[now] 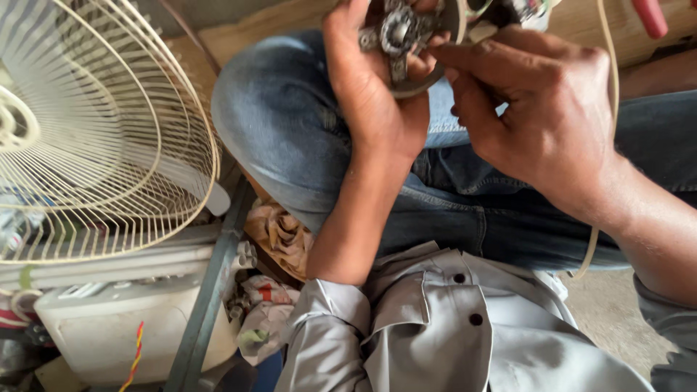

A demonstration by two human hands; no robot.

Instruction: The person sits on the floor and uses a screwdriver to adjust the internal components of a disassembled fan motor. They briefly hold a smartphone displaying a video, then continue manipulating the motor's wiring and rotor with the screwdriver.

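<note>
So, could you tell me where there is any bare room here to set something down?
Little. A bare patch of concrete floor shows at lower right, bordered by the jeans, the grey shirt and the cream cord. The left is crowded: fan guard, white housings, metal bar, rags. Left hand and right hand hold the motor part over the lap.

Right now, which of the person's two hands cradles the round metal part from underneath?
The left hand: its palm and fingers wrap beneath the metal part. The right hand only touches its edge with fingertips.
</note>
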